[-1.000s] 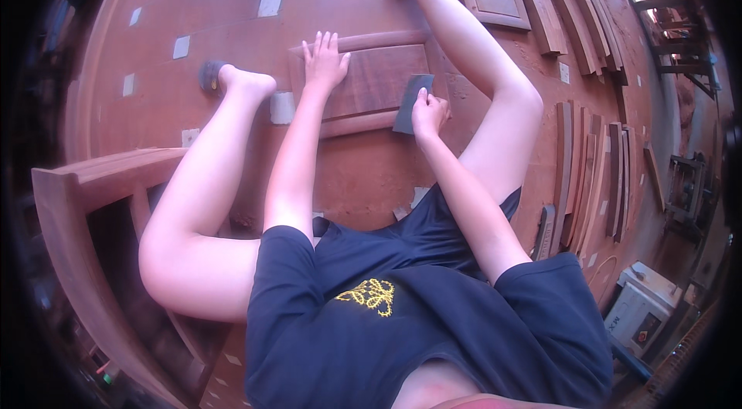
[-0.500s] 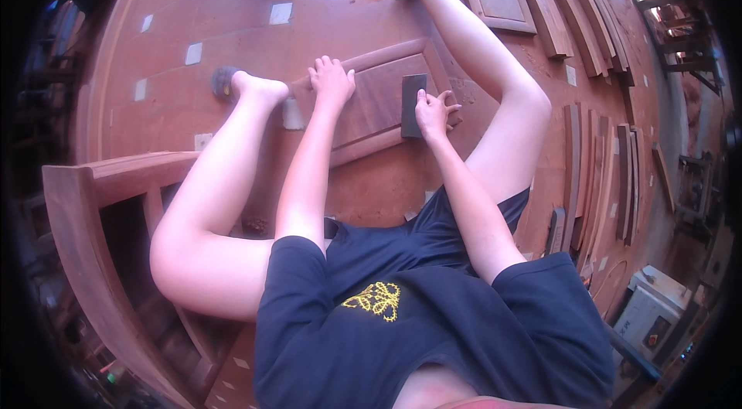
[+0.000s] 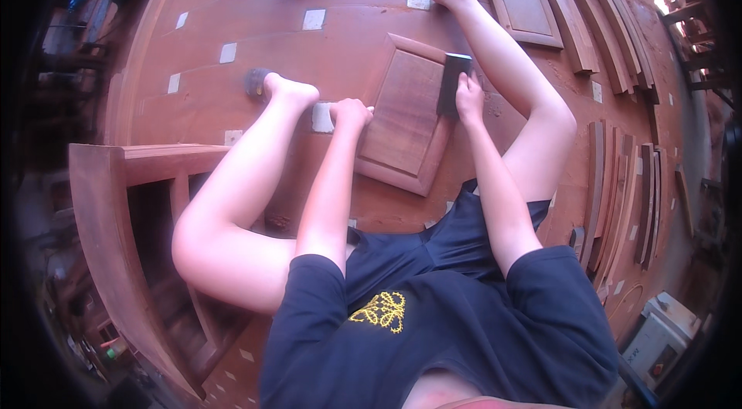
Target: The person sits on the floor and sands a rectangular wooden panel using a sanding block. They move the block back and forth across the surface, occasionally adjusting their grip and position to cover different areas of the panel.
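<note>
A framed wooden panel [image 3: 406, 103] lies on the floor between my legs, set at a slant. My left hand [image 3: 352, 113] is closed at its left edge, the fingers curled in and one fingertip on the frame. My right hand [image 3: 469, 100] grips a dark flat rectangular sheet that looks like sandpaper [image 3: 454, 80], tilted up on edge by the panel's right side. The sheet covers part of the frame there. The fingers behind the sheet are hidden.
A slatted wooden frame [image 3: 97, 216] stands by my left leg. A similar panel [image 3: 522, 3] lies beyond my right foot. Long boards [image 3: 568, 15] and shorter strips [image 3: 610, 185] lie to the right. A pale box-shaped machine [image 3: 657, 339] sits at lower right.
The panel has turned to a more upright slant. My left hand has gone from spread fingers to curled ones. The dark sheet is now tilted up at the panel's right edge.
</note>
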`<state>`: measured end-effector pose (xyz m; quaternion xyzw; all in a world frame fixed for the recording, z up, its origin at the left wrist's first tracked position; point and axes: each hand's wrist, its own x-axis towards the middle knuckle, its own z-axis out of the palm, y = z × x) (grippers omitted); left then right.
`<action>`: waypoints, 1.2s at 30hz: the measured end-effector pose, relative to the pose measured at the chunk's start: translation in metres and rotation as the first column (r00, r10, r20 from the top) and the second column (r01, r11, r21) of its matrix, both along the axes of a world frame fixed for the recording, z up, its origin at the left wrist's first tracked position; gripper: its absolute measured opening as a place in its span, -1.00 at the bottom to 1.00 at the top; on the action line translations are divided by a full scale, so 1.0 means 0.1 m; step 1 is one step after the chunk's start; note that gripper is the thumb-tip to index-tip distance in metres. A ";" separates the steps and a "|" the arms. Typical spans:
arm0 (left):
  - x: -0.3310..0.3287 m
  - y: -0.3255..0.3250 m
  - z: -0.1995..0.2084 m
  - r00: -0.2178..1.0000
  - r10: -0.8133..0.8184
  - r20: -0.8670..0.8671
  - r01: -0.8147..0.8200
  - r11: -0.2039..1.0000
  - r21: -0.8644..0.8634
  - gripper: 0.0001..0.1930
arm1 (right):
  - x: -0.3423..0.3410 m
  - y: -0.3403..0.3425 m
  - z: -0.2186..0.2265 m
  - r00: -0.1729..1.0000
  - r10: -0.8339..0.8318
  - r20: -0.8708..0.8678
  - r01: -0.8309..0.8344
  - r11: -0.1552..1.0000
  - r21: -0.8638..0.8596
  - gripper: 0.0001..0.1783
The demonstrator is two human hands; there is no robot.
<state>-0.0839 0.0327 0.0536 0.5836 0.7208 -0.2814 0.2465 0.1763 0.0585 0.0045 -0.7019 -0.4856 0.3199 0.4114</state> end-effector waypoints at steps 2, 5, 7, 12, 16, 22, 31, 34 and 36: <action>0.01 -0.01 -0.01 0.999 0.047 -0.026 -0.048 0.998 -0.040 -0.49 | -0.06 -0.26 -0.03 0.983 -0.143 -0.112 0.094 0.929 -0.357 -0.50; 0.10 0.05 -0.12 0.993 0.088 0.079 -0.087 0.996 -0.009 -0.62 | -0.24 -0.54 -0.06 0.957 -0.230 -0.179 0.132 0.890 -0.436 -0.48; 0.25 0.13 -0.22 0.987 0.125 0.105 -0.136 0.985 0.107 -0.69 | -0.21 -0.50 -0.17 0.989 -0.081 -0.125 0.026 0.920 -0.391 -0.46; -0.01 0.01 -0.35 0.965 0.215 0.151 -0.231 0.968 0.098 -0.65 | -0.33 -0.46 0.02 0.985 0.148 0.088 -0.100 0.907 -0.408 -0.47; -0.02 -0.09 -0.17 0.863 0.399 0.311 -0.301 0.899 -0.319 -0.53 | -0.14 -0.16 -0.05 0.919 0.337 0.203 -0.239 0.889 -0.392 -0.48; 0.08 -0.31 -0.28 0.665 0.635 0.392 -0.297 0.707 -0.641 -0.36 | -0.18 0.31 -0.08 0.878 0.078 -0.473 -0.174 0.971 -0.163 -0.56; 0.08 -0.25 -0.58 0.808 0.563 0.174 -0.344 0.692 -0.635 -0.45 | -0.25 -0.09 0.05 0.983 0.122 0.138 -0.093 0.975 -0.203 -0.57; 0.13 -0.12 -0.49 0.857 0.491 0.159 -0.259 0.677 -0.689 -0.47 | 0.01 -0.14 0.00 0.976 0.063 0.209 0.000 0.957 -0.290 -0.53; 0.02 -0.14 -0.51 0.874 0.454 0.172 -0.243 0.717 -0.653 -0.54 | -0.07 -0.25 0.09 0.944 0.063 0.323 0.047 0.945 -0.323 -0.50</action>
